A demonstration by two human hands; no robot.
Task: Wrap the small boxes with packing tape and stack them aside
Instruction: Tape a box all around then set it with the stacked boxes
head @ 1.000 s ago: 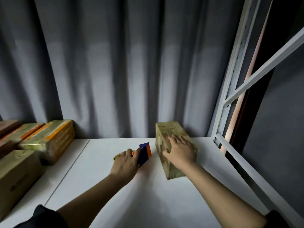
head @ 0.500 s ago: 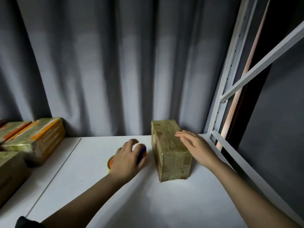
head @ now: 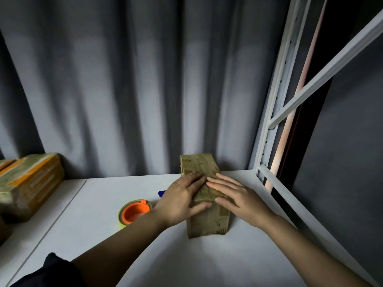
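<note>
I see the small box [head: 199, 168], brown and glossy with overlapping tape strips, lying lengthwise on the white table [head: 165, 255] near the curtain, with my left hand [head: 182, 200] and right hand [head: 236, 196] pressing flat, fingers straight, on its top.

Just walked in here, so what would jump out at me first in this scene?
Two bare hands, the left hand and right hand, lie flat on a tape-covered brown box in the middle of the white table. Just left of it sits a tape roll with a bright orange core, and more wrapped boxes lie at the far left.
</note>
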